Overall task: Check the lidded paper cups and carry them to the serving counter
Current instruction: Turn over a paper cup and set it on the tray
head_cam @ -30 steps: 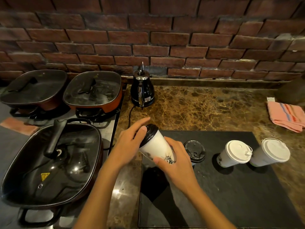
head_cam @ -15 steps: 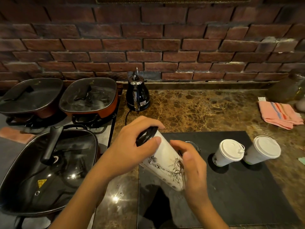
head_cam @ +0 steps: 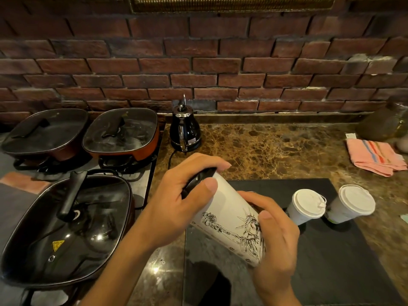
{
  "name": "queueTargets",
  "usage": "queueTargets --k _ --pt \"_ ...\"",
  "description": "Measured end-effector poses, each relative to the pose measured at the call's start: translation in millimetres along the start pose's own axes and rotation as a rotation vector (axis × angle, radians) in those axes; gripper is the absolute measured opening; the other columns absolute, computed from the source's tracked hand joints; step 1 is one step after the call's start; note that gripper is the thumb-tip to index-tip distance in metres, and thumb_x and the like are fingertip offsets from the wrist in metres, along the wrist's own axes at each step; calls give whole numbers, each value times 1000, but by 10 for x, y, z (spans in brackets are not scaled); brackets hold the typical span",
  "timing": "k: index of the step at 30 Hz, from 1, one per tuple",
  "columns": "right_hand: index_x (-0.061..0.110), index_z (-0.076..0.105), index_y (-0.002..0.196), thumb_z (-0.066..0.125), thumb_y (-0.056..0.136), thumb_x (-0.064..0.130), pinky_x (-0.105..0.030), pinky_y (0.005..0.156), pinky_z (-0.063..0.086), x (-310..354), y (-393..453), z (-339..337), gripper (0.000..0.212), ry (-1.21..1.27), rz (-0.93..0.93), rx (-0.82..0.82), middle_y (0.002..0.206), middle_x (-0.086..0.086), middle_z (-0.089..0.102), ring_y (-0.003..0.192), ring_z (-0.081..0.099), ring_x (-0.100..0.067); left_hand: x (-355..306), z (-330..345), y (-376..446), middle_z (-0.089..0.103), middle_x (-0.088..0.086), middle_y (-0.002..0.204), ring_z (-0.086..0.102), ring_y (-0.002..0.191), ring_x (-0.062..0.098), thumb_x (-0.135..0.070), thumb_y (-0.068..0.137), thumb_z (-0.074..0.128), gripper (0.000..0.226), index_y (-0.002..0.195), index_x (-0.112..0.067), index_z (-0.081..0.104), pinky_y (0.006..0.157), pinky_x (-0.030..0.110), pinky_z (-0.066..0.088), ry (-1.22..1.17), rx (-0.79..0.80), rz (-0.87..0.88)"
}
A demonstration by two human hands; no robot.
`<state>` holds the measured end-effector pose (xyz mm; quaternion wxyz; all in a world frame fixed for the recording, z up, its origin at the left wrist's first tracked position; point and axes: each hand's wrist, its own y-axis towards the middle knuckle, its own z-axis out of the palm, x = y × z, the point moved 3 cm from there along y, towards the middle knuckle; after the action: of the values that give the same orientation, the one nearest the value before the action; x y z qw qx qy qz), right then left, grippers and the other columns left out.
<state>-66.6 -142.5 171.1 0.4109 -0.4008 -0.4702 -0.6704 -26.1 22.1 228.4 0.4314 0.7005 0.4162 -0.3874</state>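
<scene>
A tall white paper cup [head_cam: 229, 215] with a Statue of Liberty drawing and a black lid [head_cam: 198, 181] is tilted to the left above the black slate mat [head_cam: 320, 261]. My left hand [head_cam: 183, 206] wraps over the lid end. My right hand [head_cam: 273, 237] grips the cup's lower body. Two shorter white-lidded cups stand on the mat to the right, one [head_cam: 306, 206] near my right hand, the other [head_cam: 352, 204] beside it. The other black-lidded cup seen earlier is hidden behind the held cup.
A black electric kettle [head_cam: 185, 131] stands by the brick wall, its cord trailing toward my left hand. Three glass-lidded pans [head_cam: 66, 228] fill the stove at left. A pink striped cloth [head_cam: 375, 156] lies at right on the brown marble counter [head_cam: 276, 151].
The cup has been lifted nearer the camera and turned, so the printed drawing faces up. My left hand has closed further over the lid. The camera has tilted upward.
</scene>
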Motion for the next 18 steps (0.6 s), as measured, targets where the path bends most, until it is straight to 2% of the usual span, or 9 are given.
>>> queueTargets --k 3,9,12,15,16,18 --pt "4 75 101 38 91 10 -25 63 54 2 11 -20 38 13 30 8 91 -15 76 79 72 -26 -17 29 -20 64 -5 111 64 98 19 -40 92 48 39 119 -19 67 78 17 45 33 -33 55" --pt "7 75 99 39 91 12 -27 62 53 33 38 -35 38 -11 58 -5 89 -14 76 78 72 -25 -28 40 45 65 -2 111 63 104 24 -36 91 49 38 118 -15 67 82 23 48 56 -30 136" --pt "14 76 99 41 96 24 -36 66 54 10 193 -51 36 -101 62 31 94 -11 75 84 70 -26 88 48 108 67 -4 108 65 102 19 -40 91 49 39 114 -16 69 81 21 48 34 -93 38" --pt "23 74 105 43 90 46 -46 74 56 -31 397 -62 41 -221 113 83 107 0 73 96 70 -22 249 25 174 70 -1 107 67 97 20 -49 89 50 41 110 -20 71 78 40 53 -76 -192 -107" --pt "26 73 107 45 88 48 -40 78 56 -28 445 -60 40 -264 107 100 110 6 72 100 69 -16 288 12 195 71 -1 106 67 96 24 -50 88 50 42 109 -21 71 76 45 53 -107 -224 -138" --pt "34 68 110 51 85 47 -19 85 51 8 487 -45 33 -352 37 157 116 16 68 112 63 -6 347 -8 235 71 2 107 68 97 31 -51 88 52 40 110 -24 71 76 52 55 -166 -277 -193"
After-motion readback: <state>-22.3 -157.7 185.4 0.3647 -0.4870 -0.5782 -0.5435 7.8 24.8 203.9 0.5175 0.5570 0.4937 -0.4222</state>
